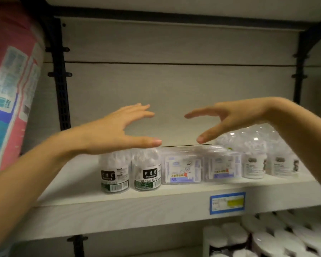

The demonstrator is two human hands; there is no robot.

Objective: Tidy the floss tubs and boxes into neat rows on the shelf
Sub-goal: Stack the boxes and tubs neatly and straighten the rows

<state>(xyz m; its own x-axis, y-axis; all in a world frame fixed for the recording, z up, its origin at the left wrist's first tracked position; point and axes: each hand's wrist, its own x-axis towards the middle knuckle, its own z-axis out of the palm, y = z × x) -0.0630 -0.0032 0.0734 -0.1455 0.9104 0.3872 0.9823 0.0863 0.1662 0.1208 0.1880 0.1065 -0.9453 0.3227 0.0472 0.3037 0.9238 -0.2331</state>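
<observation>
Left hand (117,130): spread, above 2 black-labelled floss tubs (131,171).
Right hand (233,117): spread, holding nothing.
Shelf (119,206): 2 clear floss boxes (200,166) mid-row.

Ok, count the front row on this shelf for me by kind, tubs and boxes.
Black-label tubs: 2
Clear boxes: 2
White-label tubs: 2
Total: 6 in front; rear tubs at the right are too blurred to count.
</observation>
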